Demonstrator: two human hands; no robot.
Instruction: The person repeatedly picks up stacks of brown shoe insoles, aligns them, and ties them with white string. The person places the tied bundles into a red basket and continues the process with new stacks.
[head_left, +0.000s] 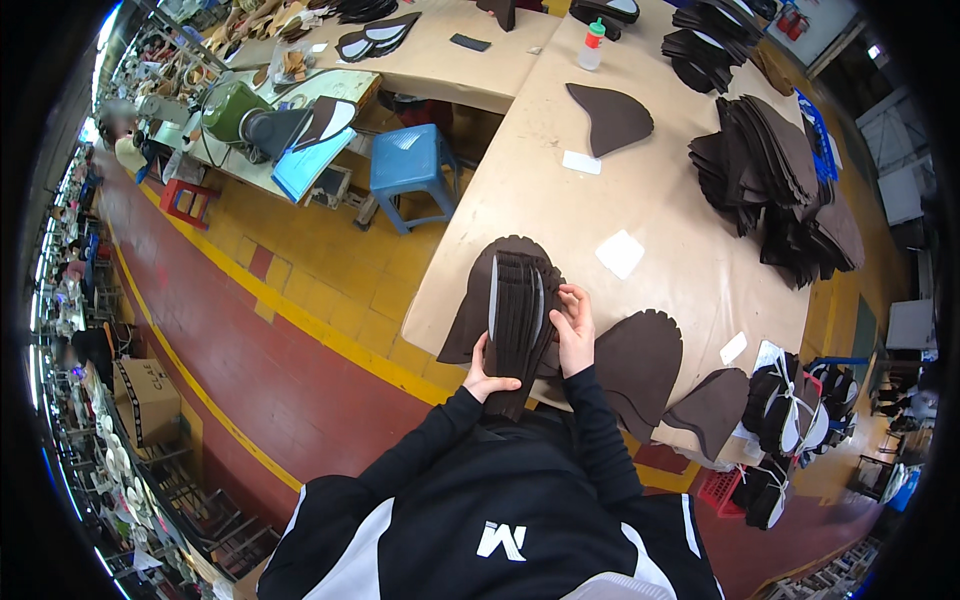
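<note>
Both hands are on a stack of dark brown cut pieces (pixel 517 330) with pale grey strips between some layers, at the near left corner of the table. My left hand (pixel 488 374) grips its lower left edge, thumb lying across the front. With bent fingers, my right hand (pixel 573 332) holds the upper right edge of the stack. A wider brown piece with a scalloped edge (pixel 463 325) shows behind the stack. To the right lie a large scalloped brown piece (pixel 645 365) and a smaller one (pixel 712 400). The fingers behind the stack are hidden.
On the tan-covered table (pixel 530 190) are white cards (pixel 620 254), a single brown piece (pixel 612 117), a bottle with a red and green top (pixel 592 45) and piles of brown pieces (pixel 755 165). A blue stool (pixel 410 172) and a green machine (pixel 235 112) stand left.
</note>
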